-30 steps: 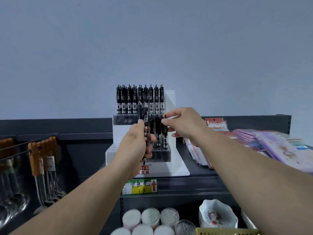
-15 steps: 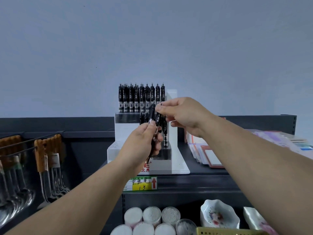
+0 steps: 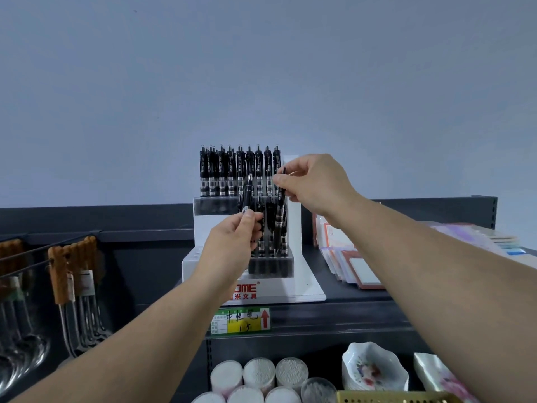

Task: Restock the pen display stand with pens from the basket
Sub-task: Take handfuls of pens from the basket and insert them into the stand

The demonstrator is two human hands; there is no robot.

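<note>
A white tiered pen display stand (image 3: 302, 289) sits on the top shelf. Its back row is packed with several black pens (image 3: 232, 173), and a few more stand at the right of the lower tier. My left hand (image 3: 232, 242) grips a bundle of black pens (image 3: 247, 193) in front of the stand, tips sticking up. My right hand (image 3: 313, 181) pinches a single black pen (image 3: 280, 199) by its upper end, hanging upright over the right side of the lower tier. A yellow perforated basket rim (image 3: 392, 398) shows at the bottom edge.
Notebooks and cards (image 3: 357, 269) lie to the right of the stand. Wooden-handled ladles (image 3: 75, 286) hang at the left. Below the shelf are cotton-swab tubs (image 3: 258, 373) and floral dishes (image 3: 374, 367). A price tag (image 3: 241, 319) is on the shelf edge.
My right hand pulled one pen out of the bundle in my left hand and lifted it up and right, above the lower tier. My left hand stayed roughly in place.
</note>
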